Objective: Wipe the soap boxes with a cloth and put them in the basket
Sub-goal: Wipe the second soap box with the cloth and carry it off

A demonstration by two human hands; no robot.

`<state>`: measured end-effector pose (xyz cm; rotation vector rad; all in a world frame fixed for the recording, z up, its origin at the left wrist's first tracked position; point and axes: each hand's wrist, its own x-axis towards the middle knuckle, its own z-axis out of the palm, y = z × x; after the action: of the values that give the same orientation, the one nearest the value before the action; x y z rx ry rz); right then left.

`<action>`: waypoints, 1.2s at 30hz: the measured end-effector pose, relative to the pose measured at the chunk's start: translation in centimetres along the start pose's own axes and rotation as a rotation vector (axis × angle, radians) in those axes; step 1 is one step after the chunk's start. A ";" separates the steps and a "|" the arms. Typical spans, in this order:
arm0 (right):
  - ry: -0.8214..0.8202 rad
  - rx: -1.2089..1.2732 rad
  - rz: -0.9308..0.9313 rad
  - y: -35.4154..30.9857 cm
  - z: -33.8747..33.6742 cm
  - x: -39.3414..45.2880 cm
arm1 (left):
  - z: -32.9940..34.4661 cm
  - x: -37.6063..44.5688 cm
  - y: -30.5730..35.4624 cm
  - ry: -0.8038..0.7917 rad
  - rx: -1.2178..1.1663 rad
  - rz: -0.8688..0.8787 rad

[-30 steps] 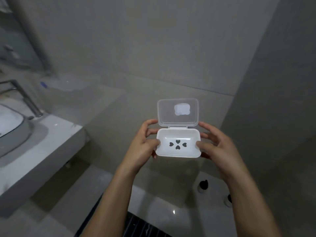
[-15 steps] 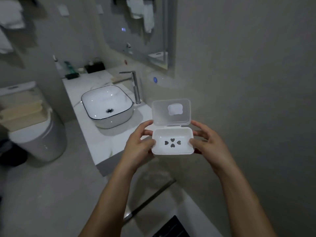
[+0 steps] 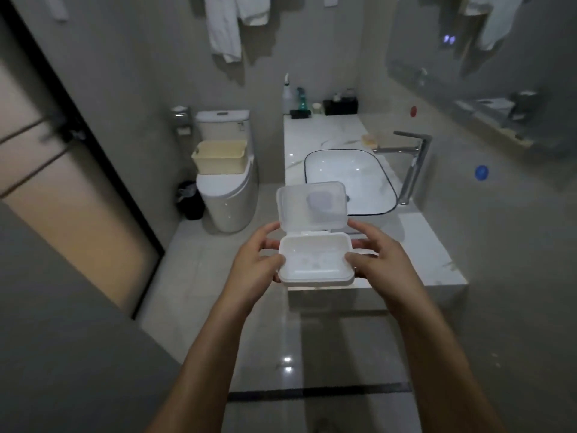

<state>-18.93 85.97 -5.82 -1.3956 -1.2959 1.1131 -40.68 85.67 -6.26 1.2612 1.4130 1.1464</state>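
Note:
I hold a white soap box (image 3: pixel 315 260) in front of me, its clear hinged lid (image 3: pixel 312 206) standing open. My left hand (image 3: pixel 254 270) grips its left side, thumb on the rim and fingers underneath. At the box's right side my right hand (image 3: pixel 381 257) grips it the same way. A cream basket (image 3: pixel 220 157) sits on the closed toilet lid, far left of the box. No wiping cloth shows in either hand.
A marble counter (image 3: pixel 434 264) carries a white basin (image 3: pixel 349 179) and a tall chrome faucet (image 3: pixel 412 167), with bottles at its far end. White towels (image 3: pixel 224 29) hang on the back wall. A toilet (image 3: pixel 228 198), a black bin (image 3: pixel 190 200) and a door (image 3: pixel 62 189) stand to the left.
My view has swung left from the bare wall across the sink to the toilet and basket. Both hands keep the same hold on the open soap box.

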 end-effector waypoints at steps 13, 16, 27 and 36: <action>-0.424 -0.031 -0.011 -2.3 9.0 16.1 | -6.3 9.0 -1.3 0.365 -0.044 -0.095; -0.468 -0.037 -0.004 -2.5 11.1 18.7 | -7.6 11.0 -1.6 0.411 -0.049 -0.122; -0.408 -0.051 -0.014 -2.4 19.2 29.6 | -14.4 24.3 -4.2 0.345 -0.021 -0.109; -0.177 -0.087 0.001 -2.8 28.3 41.6 | -22.6 41.5 -6.2 0.113 -0.007 -0.050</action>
<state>-45.34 128.63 -9.86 -1.3850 -1.4851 1.2158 -67.22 125.02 -10.11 1.1652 1.5136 1.2038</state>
